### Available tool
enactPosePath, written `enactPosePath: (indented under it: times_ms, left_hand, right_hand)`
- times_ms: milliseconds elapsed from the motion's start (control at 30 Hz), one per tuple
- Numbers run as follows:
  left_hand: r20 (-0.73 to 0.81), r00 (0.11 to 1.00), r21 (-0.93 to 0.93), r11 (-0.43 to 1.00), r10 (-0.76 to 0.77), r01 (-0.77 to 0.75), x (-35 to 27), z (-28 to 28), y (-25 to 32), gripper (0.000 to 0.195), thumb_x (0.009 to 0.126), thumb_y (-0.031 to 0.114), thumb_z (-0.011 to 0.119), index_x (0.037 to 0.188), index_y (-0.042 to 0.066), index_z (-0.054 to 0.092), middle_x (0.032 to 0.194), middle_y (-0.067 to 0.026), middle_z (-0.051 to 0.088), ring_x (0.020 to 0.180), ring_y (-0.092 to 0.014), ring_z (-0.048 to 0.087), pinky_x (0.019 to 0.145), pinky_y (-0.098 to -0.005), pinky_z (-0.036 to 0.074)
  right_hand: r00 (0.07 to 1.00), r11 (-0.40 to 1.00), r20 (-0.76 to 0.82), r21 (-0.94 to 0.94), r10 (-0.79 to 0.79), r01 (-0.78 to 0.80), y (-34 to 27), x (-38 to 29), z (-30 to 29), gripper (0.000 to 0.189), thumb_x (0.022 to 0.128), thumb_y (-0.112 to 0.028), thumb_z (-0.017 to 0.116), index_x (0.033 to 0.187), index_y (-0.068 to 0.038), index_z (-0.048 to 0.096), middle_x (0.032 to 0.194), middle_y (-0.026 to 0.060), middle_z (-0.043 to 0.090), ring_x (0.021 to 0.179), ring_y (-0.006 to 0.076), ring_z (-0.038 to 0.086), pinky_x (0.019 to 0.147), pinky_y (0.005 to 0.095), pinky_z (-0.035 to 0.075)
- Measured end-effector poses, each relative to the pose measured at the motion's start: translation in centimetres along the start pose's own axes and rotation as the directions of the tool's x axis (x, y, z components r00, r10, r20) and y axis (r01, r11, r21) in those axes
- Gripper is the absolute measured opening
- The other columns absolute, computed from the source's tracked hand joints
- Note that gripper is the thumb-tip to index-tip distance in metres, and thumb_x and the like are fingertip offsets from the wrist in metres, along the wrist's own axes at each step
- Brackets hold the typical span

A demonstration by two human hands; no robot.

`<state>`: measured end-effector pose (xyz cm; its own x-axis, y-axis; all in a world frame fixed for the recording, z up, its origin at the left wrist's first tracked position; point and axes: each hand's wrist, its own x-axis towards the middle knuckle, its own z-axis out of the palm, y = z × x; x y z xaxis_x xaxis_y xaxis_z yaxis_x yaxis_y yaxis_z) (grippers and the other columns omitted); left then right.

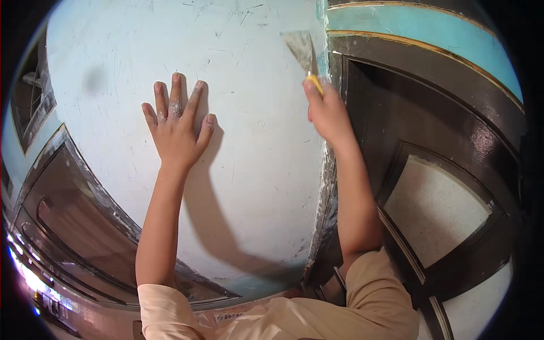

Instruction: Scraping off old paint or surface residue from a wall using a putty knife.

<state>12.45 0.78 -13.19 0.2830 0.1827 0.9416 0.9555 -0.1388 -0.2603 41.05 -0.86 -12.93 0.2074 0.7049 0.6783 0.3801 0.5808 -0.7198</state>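
A pale, scratched wall (pixel 255 170) stands directly before me. My left hand (pixel 176 123) rests on it with the fingers spread and holds nothing; white dust clings to the fingers and thumb. To the right, my right hand (pixel 325 106) grips a putty knife (pixel 300 49) by its yellow handle. The wide blade points up and to the left over the wall, close to its right edge. Whether the blade touches the surface I cannot tell. Around the wall's upper part are several short dark scratches and nicks.
Right of the wall is a dark wooden door frame (pixel 425 72) with a pale panel (pixel 437 208), below a turquoise band (pixel 408 21). Chipped paint lines the wall's right edge (pixel 321 204). At left stand a dark wooden door (pixel 85 216) and a small opening (pixel 32 89).
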Motion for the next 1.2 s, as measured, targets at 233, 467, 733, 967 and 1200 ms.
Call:
enactPosePath:
  times_ms: [233,467,733,967,1200]
  left_hand:
    - [-0.020,1.000,-0.006,1.000,0.018,-0.018,0.1,0.3,0.7,0.058,0.088,0.038,0.057,0.145,0.030,0.049,0.160,-0.0058,0.029,0.150,-0.035,0.017,0.115,-0.0629,0.007]
    - [-0.004,1.000,-0.027,1.000,-0.001,0.001,-0.4,0.4,-0.2,0.056,0.087,0.041,0.058,0.143,0.035,0.050,0.161,-0.0024,0.027,0.150,-0.034,0.016,0.115,-0.0638,0.009]
    - [0.005,0.999,-0.018,0.999,0.034,-0.034,-1.0,-0.1,-0.4,0.058,0.089,0.039,0.056,0.145,0.031,0.048,0.161,-0.0054,0.027,0.150,-0.035,0.016,0.116,-0.0625,0.007]
    - [-0.001,1.000,-0.020,1.000,0.015,-0.015,-0.9,0.2,0.1,0.055,0.086,0.040,0.059,0.140,0.033,0.053,0.160,-0.0031,0.030,0.149,-0.032,0.019,0.116,-0.0607,0.007]
    - [0.024,0.999,-0.106,0.994,0.022,-0.019,-6.1,0.4,-0.2,0.056,0.083,0.033,0.062,0.138,0.024,0.057,0.158,-0.0096,0.034,0.148,-0.037,0.022,0.114,-0.0606,0.011]
  right_hand:
    - [0.990,0.990,-0.063,-0.079,-0.123,0.117,-1.1,3.8,-0.3,0.044,0.100,-0.038,0.047,0.101,0.005,0.056,0.085,0.0222,0.063,0.083,0.0393,0.062,0.077,0.0436,0.048]
    - [0.999,0.998,-0.036,-0.052,-0.026,0.025,2.6,-0.2,1.4,0.046,0.100,-0.039,0.046,0.109,0.004,0.058,0.095,0.0225,0.065,0.093,0.0396,0.063,0.084,0.0432,0.048]
    - [0.988,0.995,-0.115,-0.002,-0.101,0.101,-3.2,6.1,-0.7,0.044,0.100,-0.037,0.046,0.107,0.005,0.058,0.088,0.0192,0.065,0.088,0.0346,0.063,0.083,0.0425,0.048]
    - [1.000,0.991,-0.020,0.132,0.003,0.000,-3.8,5.8,-0.4,0.046,0.099,-0.045,0.048,0.114,-0.003,0.057,0.065,0.0003,0.047,0.046,0.0066,0.032,0.042,0.0253,0.025]
    - [0.807,0.637,0.498,0.519,0.316,-0.570,7.4,-12.8,4.4,0.035,0.103,-0.044,0.043,0.111,-0.011,0.053,0.066,0.0020,0.051,0.051,0.0053,0.037,0.047,0.0199,0.030]
